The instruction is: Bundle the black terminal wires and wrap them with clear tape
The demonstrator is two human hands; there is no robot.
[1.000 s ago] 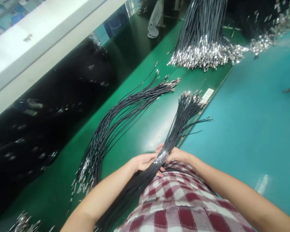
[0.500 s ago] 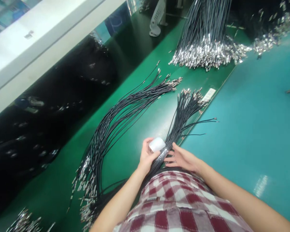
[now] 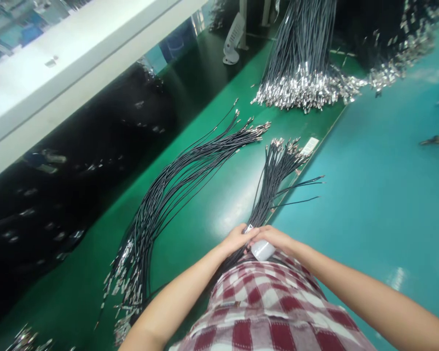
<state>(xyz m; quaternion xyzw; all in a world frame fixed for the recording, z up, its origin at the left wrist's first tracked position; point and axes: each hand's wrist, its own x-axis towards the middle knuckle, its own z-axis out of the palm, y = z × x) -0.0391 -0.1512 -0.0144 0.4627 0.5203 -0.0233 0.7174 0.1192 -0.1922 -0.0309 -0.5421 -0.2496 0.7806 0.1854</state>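
A bundle of thin black cables (image 3: 269, 195) with metal terminals at its far end runs toward my body. My left hand (image 3: 237, 240) is closed around the bundle near my waist, and a bit of shiny clear film (image 3: 249, 228) shows on the cables there. Right against it, my right hand (image 3: 274, 236) has its fingers curled over the cables' right side. Below those fingers sits a small white roll of film or tape (image 3: 262, 250), held in the right hand. The fingertips of both hands overlap, so part of the grip is hidden.
A second, looser cable bundle (image 3: 190, 161) curves across the green mat (image 3: 201, 219) on the left. Behind hang many more cables (image 3: 303, 53) with metal ends. A white label (image 3: 309, 146) lies by the mat's edge. A pale beam (image 3: 76, 58) crosses the upper left.
The white roll has passed from my left hand, left of the bundle, to my right hand on its right side. My left hand has closed on the cables, and my right fingers have curled in.
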